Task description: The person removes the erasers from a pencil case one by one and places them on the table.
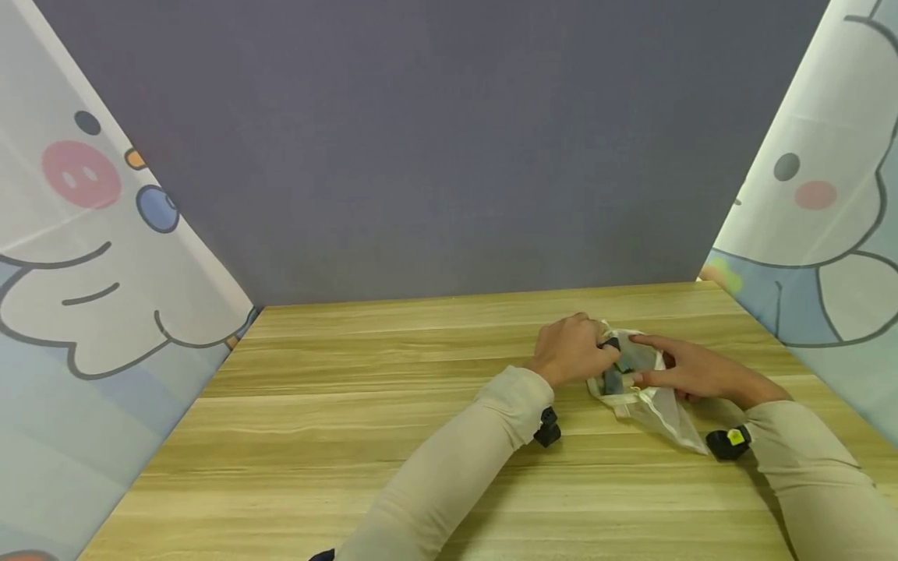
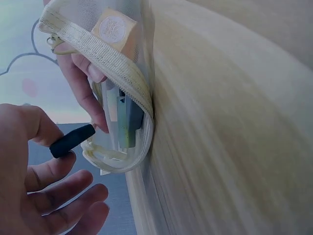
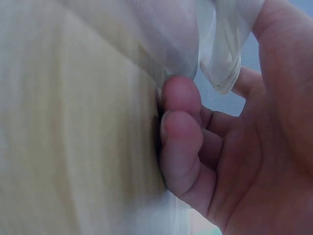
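A white mesh pouch (image 1: 662, 417) with a woven zip edge lies on the table, its mouth spread open. My left hand (image 1: 571, 351) is at the mouth's left side and pinches a small black stick-like piece (image 2: 72, 141) between thumb and index finger, the other fingers loosely bent. From the right, my right hand (image 1: 694, 370) holds the pouch by its edge, index finger at the far rim and thumb at the near one. Inside the pouch are a light wooden block (image 2: 117, 32) with a round print and a dark grey piece (image 2: 133, 115) beside a greenish strip (image 2: 122, 122).
The pouch rests on a wood-grain table (image 1: 351, 436). A grey panel (image 1: 449, 156) stands along the back, with cartoon-printed sheets (image 1: 84, 257) at both sides. Black wrist devices (image 1: 547, 428) sit under both sleeves.
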A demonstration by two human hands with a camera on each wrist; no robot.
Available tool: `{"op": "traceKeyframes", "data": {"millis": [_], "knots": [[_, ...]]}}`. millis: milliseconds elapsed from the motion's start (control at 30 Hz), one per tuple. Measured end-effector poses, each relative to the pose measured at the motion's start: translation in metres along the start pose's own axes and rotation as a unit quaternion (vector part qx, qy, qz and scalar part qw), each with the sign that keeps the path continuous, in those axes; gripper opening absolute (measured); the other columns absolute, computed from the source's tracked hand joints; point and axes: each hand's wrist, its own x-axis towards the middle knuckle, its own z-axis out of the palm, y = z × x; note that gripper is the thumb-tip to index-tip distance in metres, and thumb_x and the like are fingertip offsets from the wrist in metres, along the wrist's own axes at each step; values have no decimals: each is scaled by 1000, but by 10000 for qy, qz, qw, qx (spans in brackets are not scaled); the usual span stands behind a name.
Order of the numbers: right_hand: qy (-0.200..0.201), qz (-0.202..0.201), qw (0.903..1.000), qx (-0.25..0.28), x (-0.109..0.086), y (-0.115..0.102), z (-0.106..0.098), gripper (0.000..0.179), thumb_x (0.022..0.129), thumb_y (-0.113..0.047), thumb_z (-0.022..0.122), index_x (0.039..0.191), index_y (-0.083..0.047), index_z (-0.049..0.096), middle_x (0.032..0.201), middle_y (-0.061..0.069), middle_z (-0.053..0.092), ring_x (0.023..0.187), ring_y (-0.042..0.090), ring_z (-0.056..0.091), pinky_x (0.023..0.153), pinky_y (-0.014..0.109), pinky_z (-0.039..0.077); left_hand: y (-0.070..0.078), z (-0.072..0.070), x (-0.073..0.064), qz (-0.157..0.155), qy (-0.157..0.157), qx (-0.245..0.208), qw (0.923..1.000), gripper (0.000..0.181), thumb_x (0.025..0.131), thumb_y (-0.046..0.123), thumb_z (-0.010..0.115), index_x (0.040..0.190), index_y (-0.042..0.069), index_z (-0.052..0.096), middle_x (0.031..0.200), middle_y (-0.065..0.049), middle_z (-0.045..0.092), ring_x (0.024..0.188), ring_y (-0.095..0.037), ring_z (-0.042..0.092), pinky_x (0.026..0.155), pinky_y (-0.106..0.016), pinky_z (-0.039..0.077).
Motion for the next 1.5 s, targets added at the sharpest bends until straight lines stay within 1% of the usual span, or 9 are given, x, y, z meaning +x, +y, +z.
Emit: {"op": "traceKeyframes", "data": {"millis": [133,267,333,533,767,867,1133,1367,1500], "knots": [[4,-13,10000,-9,0,0,0,73,89,-40,60,147,-18,23,69,7,48,44,18,48,44,33,44,-2,-1,-2,-35,55,-272,9996,40,87,38,49,51,20,43,62,7,45,48,-9,34,38,-24,27],[-15,-4,10000,-4,0,-1,1,73,89,-40,60,148,-17,22,68,7,48,44,19,48,44,33,44,-4,-3,-5,-132,36,-519,9986,40,85,36,50,50,21,39,50,6,33,42,-9,27,36,-24,22],[-14,-4,10000,8,0,-1,1,73,89,-40,60,148,-17,22,68,7,48,44,18,47,44,33,44,-5,-5,-7,-201,-3,-620,9979,39,84,36,51,50,20,39,49,6,31,40,-10,26,36,-24,21],[37,-18,10000,3,0,0,0,73,88,-40,61,147,-18,23,69,8,48,44,19,48,43,33,44,-10,-10,-10,-313,-80,-595,9977,39,84,39,53,51,20,42,55,6,39,45,-9,33,37,-24,23],[70,-7,10000,-15,-1,-1,0,73,88,-40,61,147,-18,24,68,8,48,43,19,47,42,34,43,-22,-13,-17,-275,-268,-877,9954,40,84,38,54,51,20,40,44,7,27,37,-9,20,36,-23,16],[88,7,10000,19,-1,-1,0,73,88,-39,62,147,-16,25,68,8,47,41,17,46,41,33,43,-28,-14,-19,-272,-403,-1022,9936,40,85,39,53,53,20,40,45,7,28,37,-9,21,37,-23,16],[156,44,9999,-20,-3,-2,0,73,87,-40,63,146,-15,27,69,8,47,42,18,46,41,33,42,-46,-23,-25,-110,-647,-1104,9917,39,88,40,53,56,21,45,48,6,34,40,-10,26,39,-23,21],[162,-37,9998,-87,-2,-3,0,73,87,-40,62,146,-15,26,69,7,47,43,17,47,42,32,43,-65,-35,-35,-43,-738,-1215,9898,20,92,34,53,75,28,63,74,14,55,47,-9,42,47,-27,38],[166,-98,9997,-121,-3,-3,0,73,88,-40,61,146,-13,26,69,7,46,44,17,46,43,32,42,-78,-43,-40,-108,-875,-1232,9885,16,93,33,53,86,30,67,86,16,60,58,-7,50,57,-30,44]]}}
